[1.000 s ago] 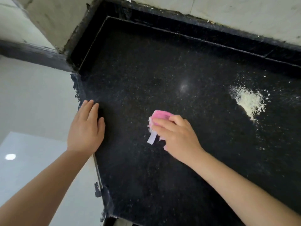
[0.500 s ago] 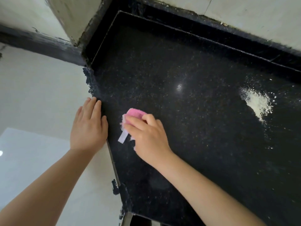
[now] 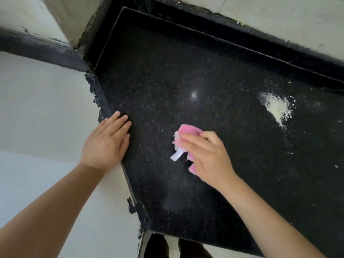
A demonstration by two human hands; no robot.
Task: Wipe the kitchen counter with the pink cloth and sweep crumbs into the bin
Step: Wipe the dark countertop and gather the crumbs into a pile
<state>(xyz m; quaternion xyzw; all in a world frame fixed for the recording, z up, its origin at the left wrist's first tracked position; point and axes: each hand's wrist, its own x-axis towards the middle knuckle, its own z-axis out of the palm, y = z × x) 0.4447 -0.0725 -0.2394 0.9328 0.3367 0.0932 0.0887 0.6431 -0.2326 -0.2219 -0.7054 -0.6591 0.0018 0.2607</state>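
The black speckled counter (image 3: 186,71) fills most of the head view. My right hand (image 3: 206,155) holds the bunched pink cloth (image 3: 188,130) against the counter near its middle; a white tag (image 3: 176,155) sticks out from under my fingers. My left hand (image 3: 107,142) lies flat with straight fingers on the counter's left edge. A pile of pale crumbs or powder (image 3: 278,108) sits at the right, apart from the cloth. Fine white specks are scattered over the surface. No bin is in view.
A raised black rim (image 3: 242,40) runs along the back of the counter under a pale wall. The counter's left edge drops off to a pale floor (image 3: 37,108). My feet (image 3: 158,246) show below the near edge.
My right hand has swept the pink cloth toward my left hand and then back to the right, away from it. My left hand has stayed on the left edge.
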